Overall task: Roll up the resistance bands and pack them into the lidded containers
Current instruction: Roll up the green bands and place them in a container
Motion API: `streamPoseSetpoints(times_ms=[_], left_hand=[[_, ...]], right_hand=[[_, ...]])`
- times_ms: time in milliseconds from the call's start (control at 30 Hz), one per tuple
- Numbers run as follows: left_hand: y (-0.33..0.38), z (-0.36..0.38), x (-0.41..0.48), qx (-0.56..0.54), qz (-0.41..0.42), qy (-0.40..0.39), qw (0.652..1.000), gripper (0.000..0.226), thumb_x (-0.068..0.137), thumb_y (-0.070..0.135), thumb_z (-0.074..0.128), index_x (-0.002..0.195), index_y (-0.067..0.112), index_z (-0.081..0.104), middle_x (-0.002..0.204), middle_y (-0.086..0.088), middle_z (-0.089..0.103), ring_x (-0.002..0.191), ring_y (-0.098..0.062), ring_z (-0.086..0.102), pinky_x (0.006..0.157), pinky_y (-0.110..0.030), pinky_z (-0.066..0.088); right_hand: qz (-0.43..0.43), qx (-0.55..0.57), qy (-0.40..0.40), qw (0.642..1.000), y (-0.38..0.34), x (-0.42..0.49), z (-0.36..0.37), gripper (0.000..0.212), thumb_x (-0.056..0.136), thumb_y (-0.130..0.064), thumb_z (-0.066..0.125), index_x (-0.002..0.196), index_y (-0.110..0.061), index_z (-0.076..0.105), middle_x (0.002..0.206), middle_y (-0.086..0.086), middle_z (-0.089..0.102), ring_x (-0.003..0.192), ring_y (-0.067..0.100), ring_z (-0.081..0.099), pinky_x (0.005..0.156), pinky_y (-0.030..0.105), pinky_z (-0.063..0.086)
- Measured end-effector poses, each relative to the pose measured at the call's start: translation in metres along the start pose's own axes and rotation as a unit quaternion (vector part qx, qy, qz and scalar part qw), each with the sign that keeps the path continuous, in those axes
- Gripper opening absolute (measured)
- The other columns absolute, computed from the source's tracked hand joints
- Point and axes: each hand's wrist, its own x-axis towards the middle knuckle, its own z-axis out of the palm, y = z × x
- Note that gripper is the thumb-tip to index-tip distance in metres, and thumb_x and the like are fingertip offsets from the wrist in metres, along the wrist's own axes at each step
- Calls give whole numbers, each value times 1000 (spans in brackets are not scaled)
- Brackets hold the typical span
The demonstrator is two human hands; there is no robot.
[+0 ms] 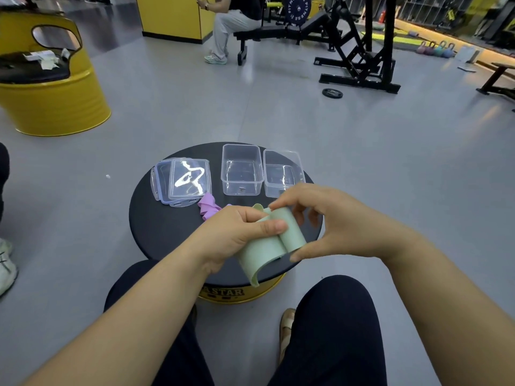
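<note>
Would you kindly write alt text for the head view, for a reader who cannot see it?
A left hand and right hand hold a partly rolled pale green resistance band above a round black table. Behind it lie a purple band, two stacked clear lids and two open clear containers.

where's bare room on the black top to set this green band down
Front left of the top, between the lids, purple band and left hand. The back is crowded with containers; the right hand covers the front right.
</note>
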Motion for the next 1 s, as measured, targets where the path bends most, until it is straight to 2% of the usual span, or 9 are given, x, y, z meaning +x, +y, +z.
streamPoseSetpoints(times_ms=[200, 300, 367, 467, 533, 600, 700, 867, 1000], left_hand=[[-1, 2, -1, 0, -4, -4, 1000, 23, 65, 39, 80, 72, 18, 76, 75, 0, 68, 70, -9, 60, 69, -22, 46], [-3, 1, 0, -25, 5, 14, 1000, 36, 68, 37, 74, 87, 6, 74, 89, -14, 70, 78, -19, 63, 75, -28, 48], [-5, 1, 0, -55, 15, 43, 997, 41, 69, 38, 77, 91, 4, 72, 92, -19, 70, 78, -22, 65, 73, -28, 49], [-9, 5, 1, -115, 36, 94, 988, 37, 71, 39, 77, 93, 10, 74, 95, -18, 72, 81, -23, 65, 74, -32, 49], [-9, 10, 1, -150, 50, 115, 981, 31, 72, 35, 69, 91, 10, 73, 84, -11, 73, 72, -18, 64, 62, -24, 50], [-7, 16, 0, -182, 64, 122, 974, 27, 72, 30, 63, 88, 10, 72, 77, -8, 71, 63, -17, 64, 51, -22, 50], [-7, 22, -1, -198, 80, 134, 968, 25, 73, 31, 64, 87, 13, 73, 80, -8, 72, 65, -17, 66, 51, -24, 51], [-10, 19, -3, -174, 84, 152, 969, 29, 74, 34, 64, 94, 15, 73, 91, -10, 72, 78, -19, 67, 64, -29, 55], [-8, 11, -4, -112, 110, 158, 975, 26, 81, 17, 65, 106, 23, 63, 89, -5, 73, 82, -16, 69, 69, -28, 56]], right_hand=[[-11, -51, 23, 998, 0, 1, 3, 55, 61, -33, 81, 112, -25, 62, 96, -11, 56, 77, 11, 53, 69, 15, 44], [32, 6, 21, 999, 2, 0, 8, 68, 61, -33, 85, 120, -37, 51, 112, -16, 55, 93, 7, 54, 76, 12, 42], [89, 118, 26, 989, 3, -3, 12, 80, 60, -33, 85, 126, -43, 41, 125, -19, 50, 102, 4, 55, 81, 17, 47], [144, 312, 133, 930, 2, -7, 33, 51, 74, -36, 70, 122, -32, 51, 116, -3, 61, 93, 9, 63, 80, 24, 53], [180, 370, 211, 887, -1, -3, 50, 39, 81, -43, 58, 114, -23, 59, 104, 13, 65, 88, 20, 66, 81, 32, 56], [202, 408, 251, 855, -6, 4, 62, 35, 81, -43, 62, 107, -20, 63, 100, 18, 66, 87, 28, 66, 81, 37, 57], [210, 423, 287, 833, -14, 10, 67, 32, 73, -32, 75, 101, -20, 64, 97, 18, 67, 81, 16, 66, 77, 30, 56], [193, 403, 296, 844, -15, 15, 62, 22, 78, -9, 73, 96, -21, 65, 88, 9, 69, 80, 9, 66, 74, 23, 55], [190, 408, 249, 857, -12, 10, 52, 24, 79, -5, 71, 97, -19, 67, 88, 3, 72, 83, 10, 69, 73, 22, 54]])
